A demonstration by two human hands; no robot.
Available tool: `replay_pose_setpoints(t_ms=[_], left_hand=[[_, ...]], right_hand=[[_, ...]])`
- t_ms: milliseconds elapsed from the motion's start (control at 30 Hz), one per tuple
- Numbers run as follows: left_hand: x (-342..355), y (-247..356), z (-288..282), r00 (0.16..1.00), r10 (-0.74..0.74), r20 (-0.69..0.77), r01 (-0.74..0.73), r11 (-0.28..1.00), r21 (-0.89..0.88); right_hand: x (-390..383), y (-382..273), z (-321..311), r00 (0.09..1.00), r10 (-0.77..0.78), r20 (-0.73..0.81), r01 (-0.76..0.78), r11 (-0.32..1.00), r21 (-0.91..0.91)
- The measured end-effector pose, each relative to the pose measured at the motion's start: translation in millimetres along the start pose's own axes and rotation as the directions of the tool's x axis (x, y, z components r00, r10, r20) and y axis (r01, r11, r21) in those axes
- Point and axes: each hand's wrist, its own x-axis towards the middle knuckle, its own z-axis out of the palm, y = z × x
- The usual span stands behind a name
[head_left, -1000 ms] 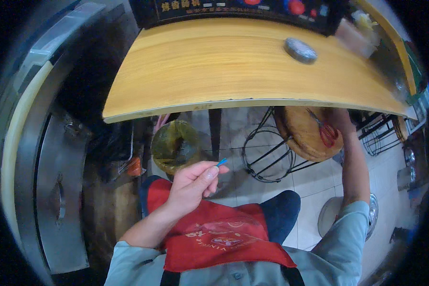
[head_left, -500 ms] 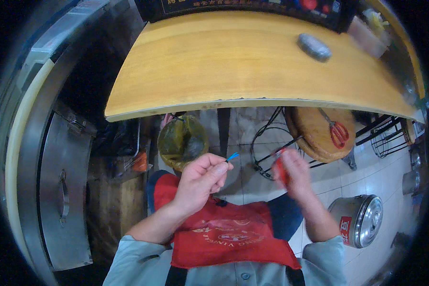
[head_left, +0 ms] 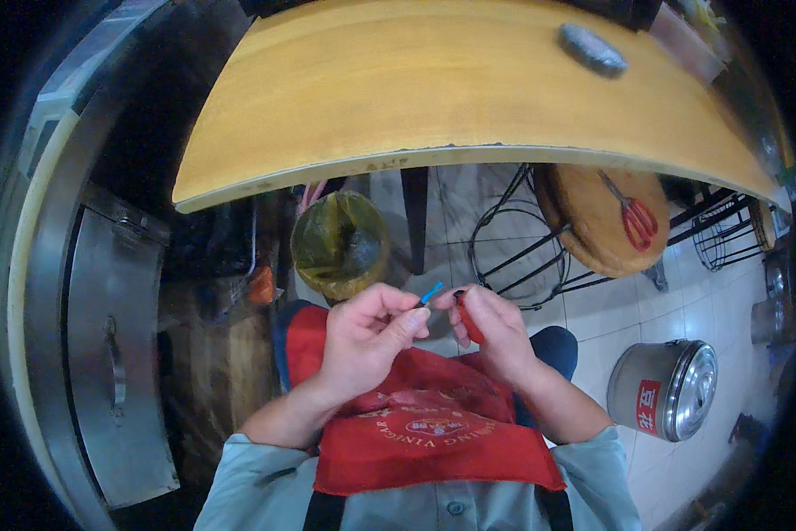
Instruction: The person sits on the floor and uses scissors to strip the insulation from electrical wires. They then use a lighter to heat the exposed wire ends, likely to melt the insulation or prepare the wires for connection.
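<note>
My left hand (head_left: 367, 341) pinches a thin black cable between thumb and forefinger. Blue wire ends (head_left: 431, 293) poke out of that pinch, pointing up and to the right. Close by on the right, my right hand (head_left: 499, 336) is closed round a small red tool with a dark tip (head_left: 469, 320); its kind is mostly hidden by the fingers. The right fingertips are beside the blue wire ends, and I cannot tell whether they touch. Both hands hover above the red apron (head_left: 433, 434) on my lap.
Ahead is a wooden table (head_left: 398, 88) bearing a grey oval object (head_left: 592, 50). Beneath it stand a lined bin (head_left: 338, 243), a black wire rack (head_left: 504, 257) and a round wooden stool seat (head_left: 606, 230) with a red-headed utensil (head_left: 635, 221). A lidded steel pot (head_left: 659, 389) is at right.
My right hand has moved left with the red tool, coming up close to the wire ends. My left hand stays nearly in place. The view has tilted slightly downward.
</note>
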Motion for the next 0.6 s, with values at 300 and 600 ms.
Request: replay_pose_setpoints(t_ms=[300,600], left_hand=[[-1.8,-4.7,-1.1,0.904,0.415,0.101,-0.404,0.755,0.516],[-3.3,-14.8,-0.3,0.950,0.302,0.082,-0.309,0.863,0.399]], right_hand=[[-0.5,-5.2,11.4,0.960,-0.277,0.051,0.281,0.947,-0.156],[-0.6,-2.7,4.8,0.987,-0.152,0.058,0.154,0.987,-0.040]])
